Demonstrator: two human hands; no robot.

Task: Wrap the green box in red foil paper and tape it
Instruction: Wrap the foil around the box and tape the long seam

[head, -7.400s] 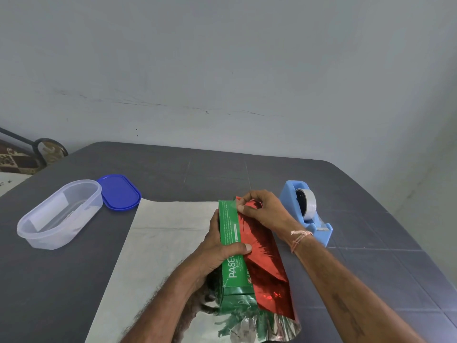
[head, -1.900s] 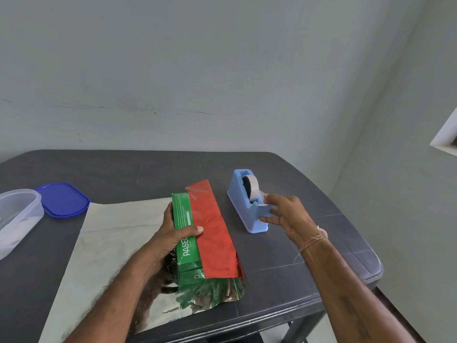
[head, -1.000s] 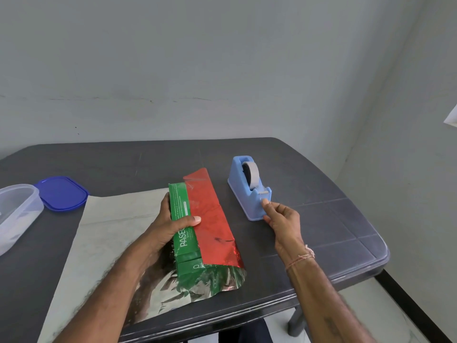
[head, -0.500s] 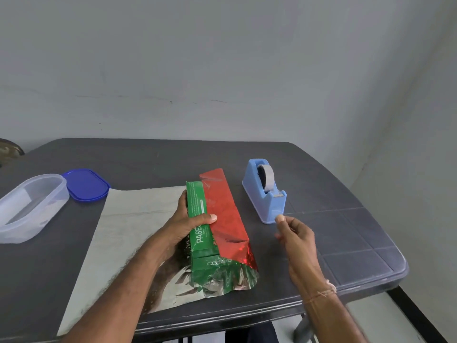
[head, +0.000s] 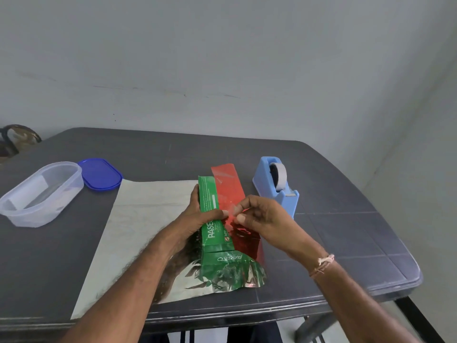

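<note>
Centre occupied: left hand (head: 197,216) grips the green box (head: 209,194), right hand (head: 259,214) pinches a tape strip (head: 231,209) over it. The tape dispenser (head: 277,191) walls the right side nearby. Bare table (head: 346,231) shows beyond it, with tub (head: 42,194) and lid (head: 100,173) well left.

A dark grey bench (head: 247,154) stands before a plain, pale, scuffed wall (head: 222,58); a chair back (head: 21,136) shows far left.
</note>
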